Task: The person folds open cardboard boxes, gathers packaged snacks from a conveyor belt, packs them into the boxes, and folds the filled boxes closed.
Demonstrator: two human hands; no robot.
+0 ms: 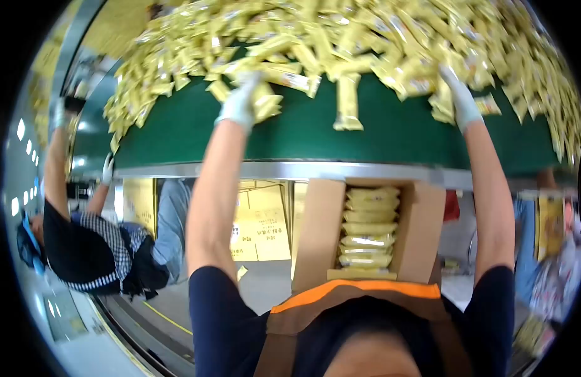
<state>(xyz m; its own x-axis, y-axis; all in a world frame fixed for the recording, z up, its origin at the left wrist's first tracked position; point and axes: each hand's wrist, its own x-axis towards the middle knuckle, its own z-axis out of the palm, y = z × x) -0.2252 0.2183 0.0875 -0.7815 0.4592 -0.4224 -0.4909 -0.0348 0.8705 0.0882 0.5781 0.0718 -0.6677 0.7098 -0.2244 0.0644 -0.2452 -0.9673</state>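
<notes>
Both my arms reach forward over a green conveyor belt heaped with yellow wrapped snack packets. My left hand, in a white glove, closes around yellow packets at the near edge of the heap. Farther right, my right hand, also gloved, grips packets at the heap's edge; its fingertips are blurred and partly hidden among them. Between the hands a single packet lies lengthwise toward me. Below the belt, close to my body, an open cardboard box holds a stacked row of yellow packets.
A metal rail edges the belt in front of me. To the left another person works at the belt with gloved hands. Printed yellow cartons stand under the belt, and a packet lies on the floor.
</notes>
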